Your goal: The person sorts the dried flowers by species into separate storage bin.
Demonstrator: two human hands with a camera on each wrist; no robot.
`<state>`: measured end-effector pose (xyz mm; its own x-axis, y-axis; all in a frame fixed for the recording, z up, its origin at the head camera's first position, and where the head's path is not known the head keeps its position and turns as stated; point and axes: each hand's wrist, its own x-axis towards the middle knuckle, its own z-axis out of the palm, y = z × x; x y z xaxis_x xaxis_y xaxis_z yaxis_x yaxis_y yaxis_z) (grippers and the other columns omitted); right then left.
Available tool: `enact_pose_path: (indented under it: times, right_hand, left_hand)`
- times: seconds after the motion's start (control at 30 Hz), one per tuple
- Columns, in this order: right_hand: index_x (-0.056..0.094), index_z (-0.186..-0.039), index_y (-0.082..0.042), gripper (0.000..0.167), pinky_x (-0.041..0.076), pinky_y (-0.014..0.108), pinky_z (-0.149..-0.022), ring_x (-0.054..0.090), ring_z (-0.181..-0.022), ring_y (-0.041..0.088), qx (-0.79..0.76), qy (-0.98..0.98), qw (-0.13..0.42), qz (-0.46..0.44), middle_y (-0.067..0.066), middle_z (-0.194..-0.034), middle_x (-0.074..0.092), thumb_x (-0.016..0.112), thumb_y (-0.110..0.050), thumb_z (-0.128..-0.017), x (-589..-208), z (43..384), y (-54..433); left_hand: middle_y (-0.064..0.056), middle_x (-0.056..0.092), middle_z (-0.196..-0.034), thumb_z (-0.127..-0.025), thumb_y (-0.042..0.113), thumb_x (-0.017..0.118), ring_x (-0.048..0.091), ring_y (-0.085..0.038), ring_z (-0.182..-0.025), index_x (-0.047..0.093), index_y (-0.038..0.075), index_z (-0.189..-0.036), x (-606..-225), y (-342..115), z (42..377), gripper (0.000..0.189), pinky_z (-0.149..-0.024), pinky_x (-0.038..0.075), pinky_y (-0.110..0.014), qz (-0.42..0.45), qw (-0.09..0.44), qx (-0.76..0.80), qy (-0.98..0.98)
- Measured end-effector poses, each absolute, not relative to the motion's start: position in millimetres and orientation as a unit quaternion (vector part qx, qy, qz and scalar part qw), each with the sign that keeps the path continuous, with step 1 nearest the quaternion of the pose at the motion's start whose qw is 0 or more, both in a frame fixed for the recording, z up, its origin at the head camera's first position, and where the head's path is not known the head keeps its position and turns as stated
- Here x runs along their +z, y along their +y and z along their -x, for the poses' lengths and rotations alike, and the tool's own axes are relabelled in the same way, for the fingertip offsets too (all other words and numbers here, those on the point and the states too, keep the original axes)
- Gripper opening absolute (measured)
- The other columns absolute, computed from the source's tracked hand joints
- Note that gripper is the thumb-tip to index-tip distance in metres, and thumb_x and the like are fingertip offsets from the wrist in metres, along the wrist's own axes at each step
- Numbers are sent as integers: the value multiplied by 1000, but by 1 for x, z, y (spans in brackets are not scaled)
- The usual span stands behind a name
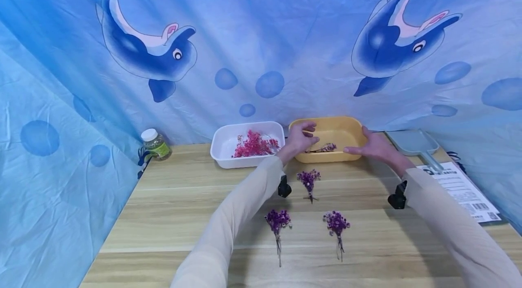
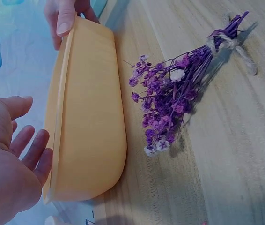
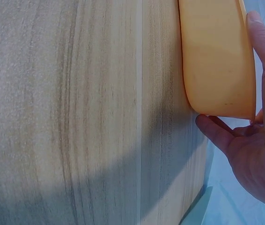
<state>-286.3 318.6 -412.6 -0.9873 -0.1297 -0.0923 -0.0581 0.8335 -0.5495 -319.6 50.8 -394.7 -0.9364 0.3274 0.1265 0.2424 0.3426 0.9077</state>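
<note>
A yellow plastic tub [image 1: 342, 157] stands at the back of the table, with a small bunch of dried purple flowers [image 1: 327, 147] lying inside. My right hand [image 1: 376, 146] grips the tub's right end, thumb over the rim and fingers against the outer wall. At the left end, my left hand [image 1: 299, 139] reaches over the rim with loosely bent fingers and holds nothing; in the left wrist view its fingers are right at the rim. Just in front lies a purple bunch [image 2: 170, 105] tied with twine. Two more purple bunches, one left [image 1: 278, 221] and one right [image 1: 337, 223], lie nearer me.
Left of the yellow tub is a white tub [image 1: 220, 154] holding pink dried flowers [image 1: 253, 144]. A lidded jar [image 1: 158, 145] stands at the back left corner. On the right lie a grey-green dustpan [image 1: 412, 142] and a printed sheet [image 1: 462, 190]. A blue curtain [image 1: 253, 52] hangs behind.
</note>
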Motion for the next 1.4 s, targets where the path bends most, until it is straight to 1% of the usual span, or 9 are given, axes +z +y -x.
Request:
enact_pose_path:
  times: [0.17, 0.3, 0.43, 0.7, 0.9, 0.97, 1.17, 1.2, 1.4]
  right_hand:
    - [0, -150, 16, 132, 26, 63, -111, 23, -136, 59, -283, 956, 61, 45, 45, -150, 13, 67, -73, -79, -413, 288, 318]
    - [-1, -151, 15, 133, 27, 63, -110, 23, -135, 60, -284, 956, 61, 49, 44, -151, 13, 66, -74, -78, -411, 290, 319]
    - [1, -151, 15, 133, 33, 64, -107, 31, -132, 60, -278, 958, 54, 54, 46, -149, 14, 66, -75, -78, -406, 292, 320]
    - [-2, -150, 15, 134, 25, 64, -111, 22, -136, 60, -283, 956, 62, 48, 45, -150, 12, 66, -75, -78, -404, 291, 322]
    - [-2, -150, 16, 128, 25, 64, -111, 21, -136, 60, -289, 953, 61, 61, 45, -151, 11, 67, -69, -83, -407, 290, 323]
    - [-2, -150, 17, 126, 25, 64, -111, 21, -135, 61, -288, 954, 61, 64, 45, -150, 11, 67, -67, -84, -408, 289, 323]
    - [-2, -150, 17, 125, 28, 65, -109, 23, -134, 61, -285, 954, 61, 66, 46, -149, 13, 66, -66, -85, -410, 287, 322]
    - [-2, -150, 17, 125, 28, 65, -109, 23, -134, 61, -286, 954, 63, 65, 46, -149, 13, 66, -66, -85, -410, 287, 322]
    - [-2, -150, 16, 126, 27, 65, -109, 23, -135, 61, -291, 952, 70, 62, 46, -150, 12, 66, -67, -85, -412, 285, 320]
  left_hand:
    - [-18, 66, -123, -87, 2, 76, 64, -29, -108, 61, 0, -134, -392, 45, 314, 50, -83, 56, -25, -179, 32, 574, 799]
    - [-12, 72, -107, -86, 4, 77, 69, -23, -93, 65, 2, -129, -386, 38, 297, 44, -74, 58, -24, -156, 12, 592, 790]
    - [-8, 74, -98, -85, 8, 79, 70, -18, -81, 66, 3, -127, -383, 30, 271, 44, -68, 58, -24, -142, -5, 583, 800]
    - [-18, 67, -118, -83, 2, 79, 70, -19, -89, 59, 0, -136, -403, 13, 229, 56, -72, 58, -21, -169, 19, 563, 809]
    - [-16, 66, -122, -83, 9, 82, 69, -28, -95, 56, 0, -139, -419, 6, 211, 63, -73, 56, -20, -171, 10, 505, 846]
    - [-16, 66, -124, -81, 11, 84, 69, -29, -94, 55, 1, -140, -424, 6, 208, 66, -78, 57, -23, -169, 1, 482, 860]
    - [-16, 56, -139, -79, 28, 87, 58, -32, -117, 51, 6, -146, -434, 10, 205, 79, -105, 46, -41, -137, -15, 401, 906]
    - [-16, 54, -141, -78, 30, 87, 55, -32, -123, 50, 7, -147, -435, 11, 205, 81, -106, 44, -42, -133, -11, 388, 912]
    - [-15, 51, -143, -75, 39, 88, 54, -34, -123, 47, 10, -150, -439, 15, 202, 89, -102, 47, -45, -111, 0, 334, 936]
